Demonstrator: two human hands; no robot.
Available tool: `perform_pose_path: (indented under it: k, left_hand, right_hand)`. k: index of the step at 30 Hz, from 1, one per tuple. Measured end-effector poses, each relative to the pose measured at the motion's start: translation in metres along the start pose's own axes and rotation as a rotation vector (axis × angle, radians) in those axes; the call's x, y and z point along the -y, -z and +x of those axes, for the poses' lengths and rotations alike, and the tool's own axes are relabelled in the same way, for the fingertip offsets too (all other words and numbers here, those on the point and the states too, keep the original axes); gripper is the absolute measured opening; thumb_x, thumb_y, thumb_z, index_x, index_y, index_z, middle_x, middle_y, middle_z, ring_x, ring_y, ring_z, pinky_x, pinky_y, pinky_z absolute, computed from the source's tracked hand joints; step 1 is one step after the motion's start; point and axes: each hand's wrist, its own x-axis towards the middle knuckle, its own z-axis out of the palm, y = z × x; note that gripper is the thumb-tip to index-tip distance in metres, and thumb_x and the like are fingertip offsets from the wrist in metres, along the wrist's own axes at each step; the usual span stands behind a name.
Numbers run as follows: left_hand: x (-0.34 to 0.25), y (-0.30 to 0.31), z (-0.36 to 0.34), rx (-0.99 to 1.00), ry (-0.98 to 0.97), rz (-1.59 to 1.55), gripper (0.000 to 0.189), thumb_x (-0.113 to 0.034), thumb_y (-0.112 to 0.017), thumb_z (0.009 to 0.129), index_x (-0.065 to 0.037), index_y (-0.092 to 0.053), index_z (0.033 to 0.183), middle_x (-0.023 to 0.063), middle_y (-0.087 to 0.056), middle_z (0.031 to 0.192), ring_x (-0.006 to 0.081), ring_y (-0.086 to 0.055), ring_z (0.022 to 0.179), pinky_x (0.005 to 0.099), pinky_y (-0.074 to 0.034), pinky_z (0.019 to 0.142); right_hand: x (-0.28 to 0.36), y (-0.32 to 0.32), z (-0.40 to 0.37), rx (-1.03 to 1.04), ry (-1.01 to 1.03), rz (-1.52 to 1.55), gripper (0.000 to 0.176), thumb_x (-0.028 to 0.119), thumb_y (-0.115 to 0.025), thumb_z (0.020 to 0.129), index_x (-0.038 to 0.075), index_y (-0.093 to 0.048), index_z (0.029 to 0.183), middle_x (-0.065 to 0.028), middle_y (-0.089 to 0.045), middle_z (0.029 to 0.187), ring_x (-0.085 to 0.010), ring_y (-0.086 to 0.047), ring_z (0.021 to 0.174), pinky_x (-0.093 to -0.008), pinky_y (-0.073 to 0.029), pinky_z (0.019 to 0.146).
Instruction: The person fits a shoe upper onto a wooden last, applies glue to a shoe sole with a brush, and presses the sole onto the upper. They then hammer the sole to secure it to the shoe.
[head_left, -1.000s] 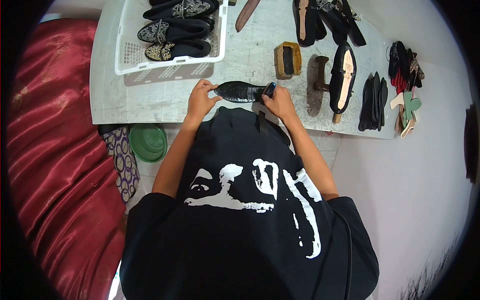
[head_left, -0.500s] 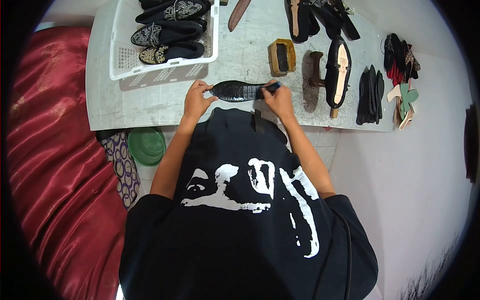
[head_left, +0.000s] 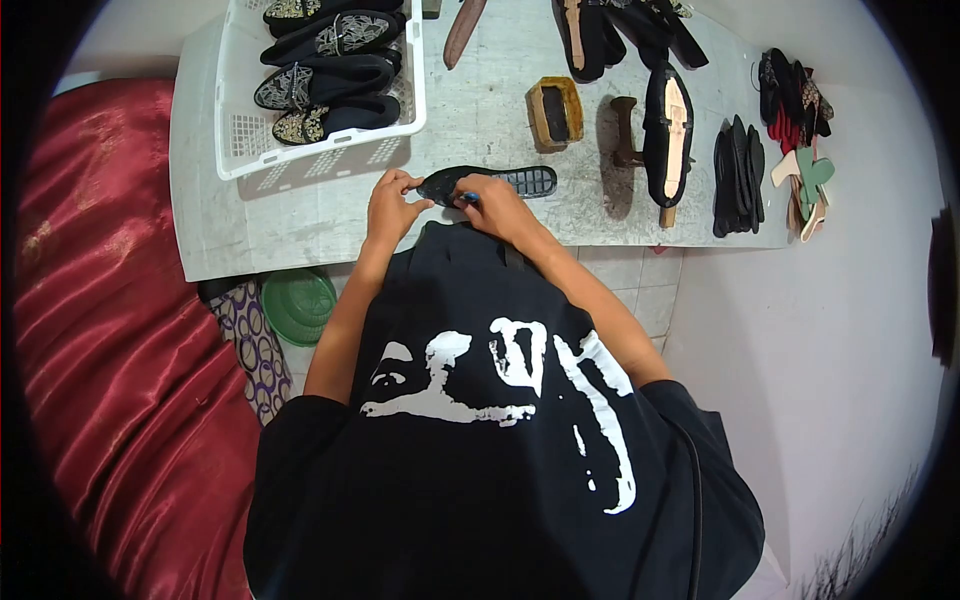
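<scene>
Sole, black, with a ridged grid at its heel end, is laid flat near the front edge of a grey table; its rounded toe end is pinched between the thumb and forefinger of the left hand, while its middle is covered by the right hand, so that the surface beneath cannot be seen; a small blue-marked tool is pinched in the right fingers, its shape and working end being mostly hidden. Behind, a yellow tub is shown, its dark contents not identifiable; to its right, a metal stand is partly obscured by a black shoe form with a pale strip along it. Patterned shoes are held in a white basket, which is cut off by the upper margin, as are a long brown object and several black pieces; below the table's front edge, a green basin is partly concealed; the dark bundle at right cannot be resolved into separate articles.
</scene>
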Motion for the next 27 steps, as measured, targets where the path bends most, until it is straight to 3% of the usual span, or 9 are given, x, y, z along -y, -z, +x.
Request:
perform_pose_path:
  k: [1,4,8,12,15,18,21,23,27]
  left_hand:
    - [0.000,0.000,-0.001,0.005,0.005,0.001,0.050,-0.014,-0.098,0.067,-0.002,-0.081,0.112,0.0072,-0.067,0.100,0.0246,-0.065,0.088,0.0375,-0.055,0.083]
    - [0.001,-0.001,-0.001,-0.002,-0.001,-0.016,0.050,-0.015,-0.098,0.067,-0.003,-0.081,0.112,0.0068,-0.067,0.100,0.0245,-0.065,0.087,0.0371,-0.055,0.083]
    - [-0.001,0.004,-0.003,0.004,0.018,0.018,0.049,-0.017,-0.097,0.068,-0.006,-0.082,0.113,0.0055,-0.067,0.101,0.0241,-0.065,0.087,0.0371,-0.055,0.082]
    - [0.003,0.001,0.000,0.017,-0.003,0.048,0.049,-0.019,-0.097,0.068,-0.007,-0.082,0.113,0.0044,-0.067,0.102,0.0236,-0.065,0.088,0.0373,-0.055,0.082]
    - [0.003,0.002,-0.001,0.017,0.009,0.044,0.049,-0.020,-0.097,0.068,-0.007,-0.083,0.113,0.0043,-0.066,0.102,0.0234,-0.065,0.088,0.0374,-0.055,0.082]
    - [0.001,0.002,-0.002,0.018,0.004,0.047,0.049,-0.021,-0.097,0.068,-0.008,-0.083,0.113,0.0043,-0.066,0.101,0.0235,-0.065,0.089,0.0375,-0.055,0.082]
    - [0.003,0.001,0.000,0.016,0.000,0.065,0.048,-0.021,-0.097,0.069,-0.009,-0.083,0.114,0.0044,-0.066,0.101,0.0240,-0.065,0.090,0.0379,-0.054,0.082]
    - [0.006,0.001,-0.002,0.025,0.008,0.071,0.048,-0.021,-0.096,0.069,-0.009,-0.083,0.114,0.0045,-0.066,0.101,0.0243,-0.065,0.090,0.0381,-0.054,0.082]
    - [0.001,0.004,0.000,0.044,0.001,0.063,0.049,-0.021,-0.096,0.070,-0.009,-0.082,0.116,0.0048,-0.066,0.101,0.0247,-0.065,0.091,0.0385,-0.054,0.083]
  right_hand:
    - [0.002,0.002,0.000,0.031,0.029,-0.062,0.014,0.002,-0.073,0.083,0.000,-0.070,0.096,-0.0226,-0.071,0.092,-0.0450,-0.070,0.090,-0.0467,-0.057,0.079]
    - [-0.005,0.028,-0.010,-0.087,-0.234,-0.084,0.014,0.002,-0.073,0.083,0.001,-0.070,0.096,-0.0230,-0.071,0.092,-0.0448,-0.070,0.090,-0.0474,-0.056,0.079]
    - [-0.045,0.075,-0.043,-0.231,-0.219,-0.284,0.011,0.005,-0.073,0.084,0.001,-0.066,0.091,-0.0234,-0.068,0.085,-0.0463,-0.068,0.080,-0.0507,-0.053,0.072]
    - [-0.046,0.100,-0.048,-0.208,-0.402,-0.387,0.015,0.009,-0.074,0.085,0.000,-0.064,0.092,-0.0244,-0.069,0.088,-0.0473,-0.067,0.083,-0.0519,-0.053,0.074]
    - [-0.037,0.075,-0.031,-0.234,-0.317,-0.346,0.018,0.009,-0.074,0.084,0.000,-0.066,0.096,-0.0244,-0.070,0.089,-0.0478,-0.068,0.086,-0.0526,-0.055,0.078]
    - [-0.001,0.034,-0.005,-0.076,-0.189,-0.255,0.024,0.006,-0.075,0.081,0.001,-0.068,0.103,-0.0236,-0.069,0.105,-0.0460,-0.068,0.100,-0.0511,-0.056,0.085]
    - [0.017,-0.001,0.021,0.137,0.127,-0.166,0.026,0.003,-0.076,0.081,0.002,-0.067,0.105,-0.0182,-0.068,0.103,-0.0441,-0.069,0.095,-0.0511,-0.057,0.082]
    - [0.019,-0.007,0.028,0.183,0.156,-0.154,0.024,0.003,-0.075,0.082,0.002,-0.068,0.105,-0.0193,-0.068,0.101,-0.0445,-0.069,0.095,-0.0504,-0.057,0.081]
    - [-0.009,0.005,0.029,0.032,0.033,-0.162,0.021,0.005,-0.074,0.084,0.001,-0.068,0.103,-0.0212,-0.067,0.097,-0.0452,-0.069,0.093,-0.0509,-0.056,0.079]
